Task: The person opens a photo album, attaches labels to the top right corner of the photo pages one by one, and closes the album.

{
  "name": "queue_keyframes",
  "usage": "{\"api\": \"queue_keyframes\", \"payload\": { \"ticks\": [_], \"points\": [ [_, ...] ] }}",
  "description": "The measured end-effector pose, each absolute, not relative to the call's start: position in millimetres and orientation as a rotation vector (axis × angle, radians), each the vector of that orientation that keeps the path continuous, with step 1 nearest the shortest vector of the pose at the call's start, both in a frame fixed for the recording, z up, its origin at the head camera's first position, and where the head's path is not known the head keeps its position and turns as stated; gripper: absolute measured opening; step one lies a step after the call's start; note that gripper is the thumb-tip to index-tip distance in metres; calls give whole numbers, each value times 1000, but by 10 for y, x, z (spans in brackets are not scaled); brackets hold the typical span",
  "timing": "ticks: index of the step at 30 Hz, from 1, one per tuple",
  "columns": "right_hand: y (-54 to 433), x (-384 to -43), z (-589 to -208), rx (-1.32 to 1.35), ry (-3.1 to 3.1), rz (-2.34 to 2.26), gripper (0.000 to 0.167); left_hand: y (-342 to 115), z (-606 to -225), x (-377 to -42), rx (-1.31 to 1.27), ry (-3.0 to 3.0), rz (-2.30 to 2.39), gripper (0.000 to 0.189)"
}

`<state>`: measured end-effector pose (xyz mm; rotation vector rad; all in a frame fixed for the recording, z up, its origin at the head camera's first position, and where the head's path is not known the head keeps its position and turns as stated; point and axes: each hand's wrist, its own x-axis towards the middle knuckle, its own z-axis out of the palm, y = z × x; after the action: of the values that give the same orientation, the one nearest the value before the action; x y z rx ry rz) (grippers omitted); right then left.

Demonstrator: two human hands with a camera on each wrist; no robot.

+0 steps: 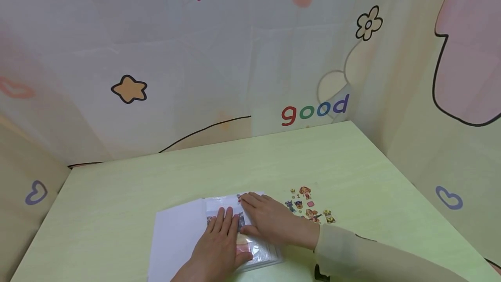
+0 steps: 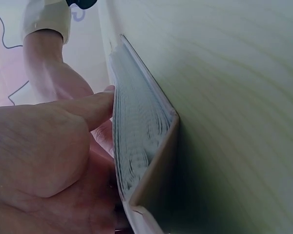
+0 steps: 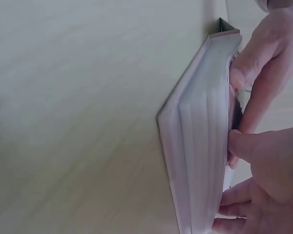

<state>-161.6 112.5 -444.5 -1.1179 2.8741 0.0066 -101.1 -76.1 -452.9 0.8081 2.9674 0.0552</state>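
A photo album lies open on the table, its white cover (image 1: 176, 238) folded out to the left and a glossy clear-sleeved page (image 1: 260, 249) facing up. My left hand (image 1: 219, 243) rests on that page with fingers extended, over a picture that it partly covers. Higher on the page, my right hand (image 1: 274, 219) presses its straight fingers near the top edge. A small red sticker (image 1: 239, 198) peeks out by those fingertips; the rest of it is hidden. In the left wrist view, the album's thick stack of page edges (image 2: 136, 112) shows beside the left thumb.
Several small cartoon puppy stickers (image 1: 305, 193) lie on the pale green table (image 1: 137, 186), right of the album and behind the right wrist. Printed fabric (image 1: 219, 68) hangs along the back and sides of the table.
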Motion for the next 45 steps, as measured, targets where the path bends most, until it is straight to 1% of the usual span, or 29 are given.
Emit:
{"api": "queue_keyframes", "payload": {
  "ticks": [6, 12, 18, 22, 26, 31, 38, 45],
  "points": [
    [1129, -1676, -4426, -1082, 2866, 46, 80, -761, -4527, -1009, 819, 2982, 37, 91],
    [1139, -1692, -4436, -1083, 2880, 2, 82, -760, -4540, -1006, 824, 2992, 60, 92],
    [1166, -1740, -4488, -1023, 2874, -56, 86, -750, -4539, -1005, 809, 2981, 64, 92],
    [1212, -1783, -4512, -1014, 2884, -172, 84, -739, -4522, -1012, 804, 2980, 35, 92],
    [1240, -1742, -4514, -1090, 2877, -255, 80, -730, -4511, -1012, 809, 2982, -5, 92],
    [1224, -1647, -4502, -1192, 2843, -195, 75, -735, -4512, -1003, 808, 2986, 20, 92],
    [1191, -1687, -4465, -1136, 2853, -48, 75, -747, -4523, -1001, 808, 2982, 37, 92],
    [1190, -1753, -4462, -1102, 2864, -58, 74, -744, -4519, -992, 820, 2989, 30, 92]
  ]
}}
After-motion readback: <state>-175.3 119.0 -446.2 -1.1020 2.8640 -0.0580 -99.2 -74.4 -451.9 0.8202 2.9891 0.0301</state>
